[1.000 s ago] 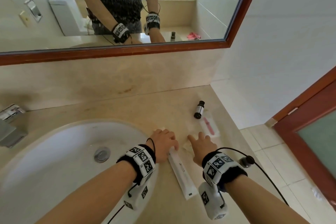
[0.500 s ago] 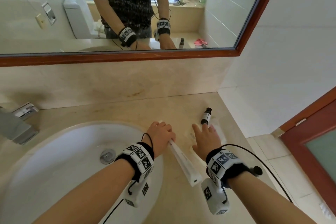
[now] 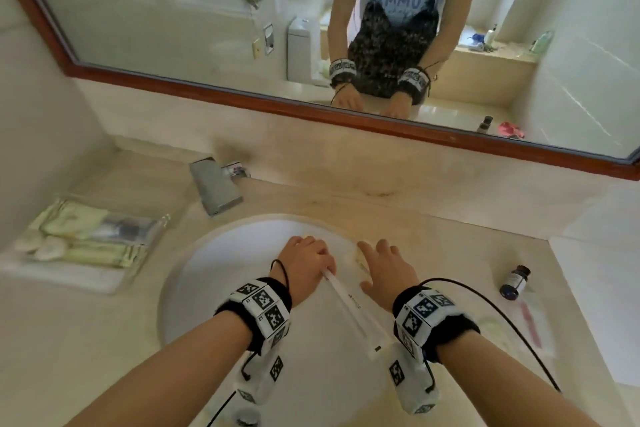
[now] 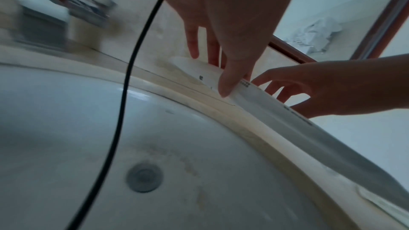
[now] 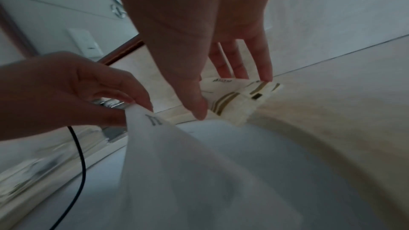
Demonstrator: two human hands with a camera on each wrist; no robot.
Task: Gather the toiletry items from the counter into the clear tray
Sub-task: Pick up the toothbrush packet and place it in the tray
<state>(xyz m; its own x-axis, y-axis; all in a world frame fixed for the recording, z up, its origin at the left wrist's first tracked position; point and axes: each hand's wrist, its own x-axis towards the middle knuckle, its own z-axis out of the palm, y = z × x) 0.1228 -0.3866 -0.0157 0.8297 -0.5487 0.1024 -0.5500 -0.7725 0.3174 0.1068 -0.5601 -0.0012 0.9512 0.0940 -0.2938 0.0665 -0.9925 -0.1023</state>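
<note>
White box (image 3: 349, 310) end hidden inside left hand (image 3: 304, 265) grip.

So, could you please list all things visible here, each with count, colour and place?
long box: one, white, held over the sink's right rim
sachet: one, cream with gold stripes, under the right fingers
bottle: one, dark, lying on the counter's right side
pink item: one, in a clear wrapper, near the bottle
clear tray: one, left counter, holds pale packets
sink: one, white, centre
faucet: one, chrome, behind the sink
left hand: grips the long box
right hand: pinches the sachet
</note>
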